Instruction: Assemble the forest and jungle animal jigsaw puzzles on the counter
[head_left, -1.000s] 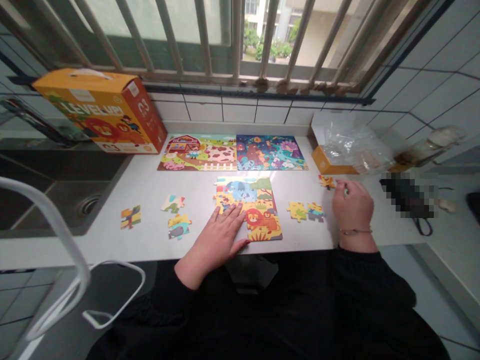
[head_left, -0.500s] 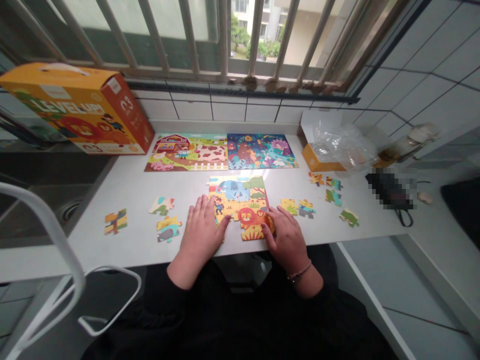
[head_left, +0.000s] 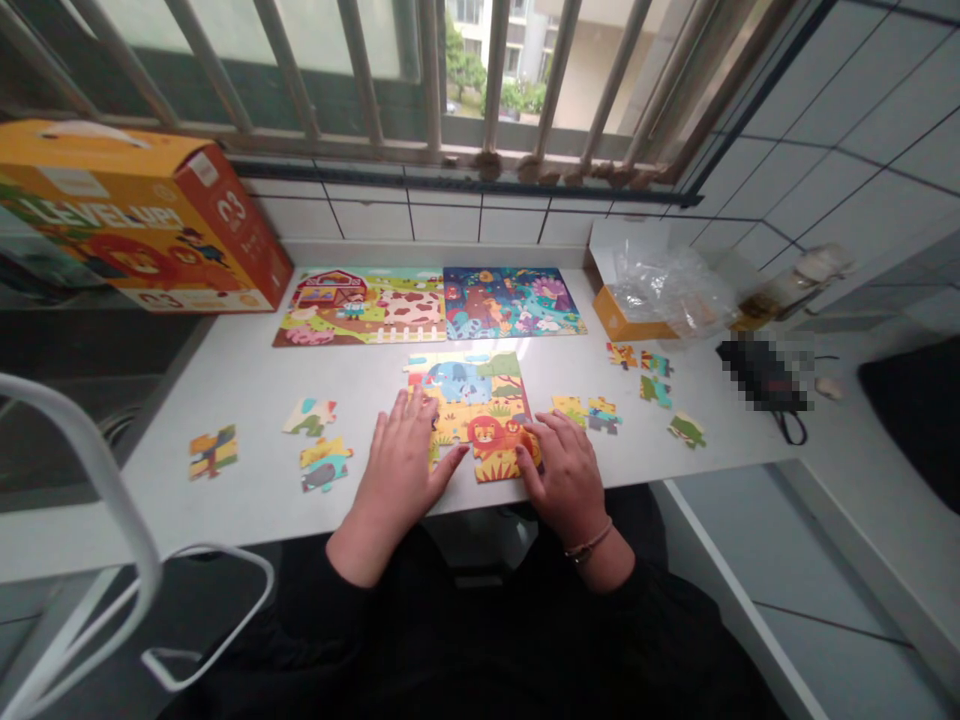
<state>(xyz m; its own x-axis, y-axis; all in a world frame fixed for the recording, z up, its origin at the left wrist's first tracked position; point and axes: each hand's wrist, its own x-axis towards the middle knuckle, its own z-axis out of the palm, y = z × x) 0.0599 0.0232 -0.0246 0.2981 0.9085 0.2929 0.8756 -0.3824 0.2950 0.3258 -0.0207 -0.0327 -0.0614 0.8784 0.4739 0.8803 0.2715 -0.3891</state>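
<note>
A partly joined jigsaw puzzle (head_left: 466,383) with elephants, lions and yellow ground lies on the white counter in front of me. My left hand (head_left: 403,455) rests flat over its left edge, fingers stretched out and thumb toward the lower gap. My right hand (head_left: 564,460) lies on the lower right corner by the lions, its fingers loosely spread. Both hands cover parts of the puzzle. Left of it are loose pieces, among them a tree piece (head_left: 213,452), a green piece (head_left: 309,416) and a hippo piece (head_left: 324,465). More pieces, including a yellow-blue one (head_left: 602,414), lie to the right.
Behind stand a farm puzzle (head_left: 360,306) and a dark blue night puzzle (head_left: 514,303), both lying flat. An orange box (head_left: 142,220) is at back left, beside the sink. At right are an open box with plastic wrap (head_left: 660,290) and a blurred black object (head_left: 761,375).
The view has shifted slightly, so everything sits a little further left. My left hand has slid slightly up over the puzzle's figure, its thumb now nearer the lion section. My right hand stays put.
</note>
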